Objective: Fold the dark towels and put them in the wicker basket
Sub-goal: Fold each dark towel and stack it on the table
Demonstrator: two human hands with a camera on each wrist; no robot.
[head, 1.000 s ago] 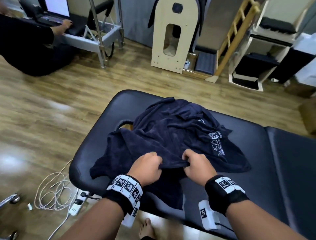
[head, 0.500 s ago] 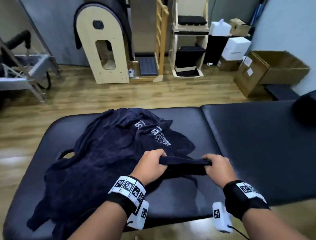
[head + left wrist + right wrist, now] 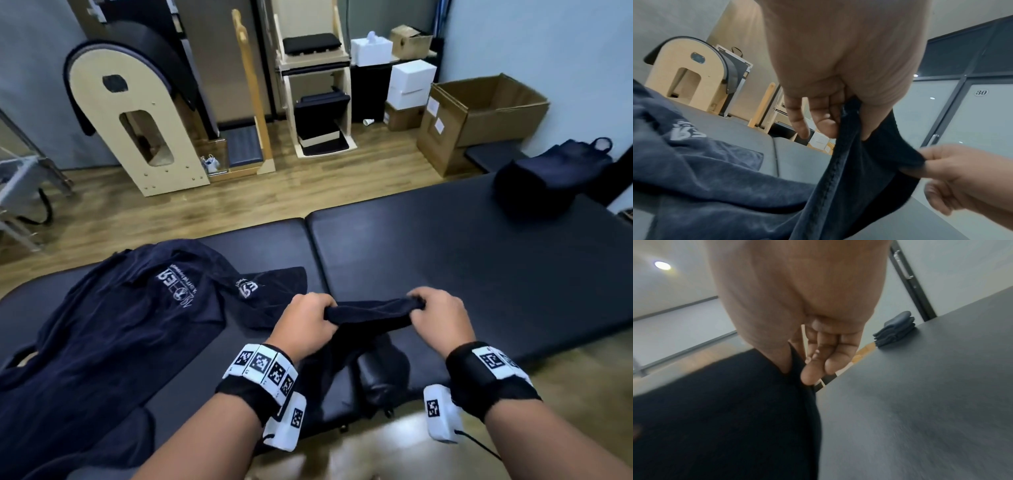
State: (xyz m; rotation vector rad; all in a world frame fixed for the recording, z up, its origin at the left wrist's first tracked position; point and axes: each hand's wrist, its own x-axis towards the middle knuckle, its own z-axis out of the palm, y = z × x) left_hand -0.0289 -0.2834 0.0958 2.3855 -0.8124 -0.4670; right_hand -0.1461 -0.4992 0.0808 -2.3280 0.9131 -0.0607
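A dark navy towel (image 3: 373, 313) is stretched by its top edge between my two hands above the black padded table (image 3: 445, 260). My left hand (image 3: 308, 320) pinches one end, with thumb and fingers curled round the hem (image 3: 849, 116). The other end is pinched by my right hand (image 3: 436, 313), which the left wrist view also catches (image 3: 953, 172). The towel hangs below my hands and drapes over the table's near edge (image 3: 731, 418). A rumpled heap of more dark towels (image 3: 113, 329) with white logos lies to the left. No wicker basket is in view.
A stack of folded dark towels (image 3: 894, 331) sits at the table's far right end (image 3: 534, 186). Beyond the table stand wooden exercise frames (image 3: 137, 113), white boxes (image 3: 411, 82) and an open cardboard box (image 3: 479, 113) on the wood floor.
Both hands have pulled one towel's edge out of the heap, moved it right and spread apart along it. The view has swung right, so the heap now lies at the left.
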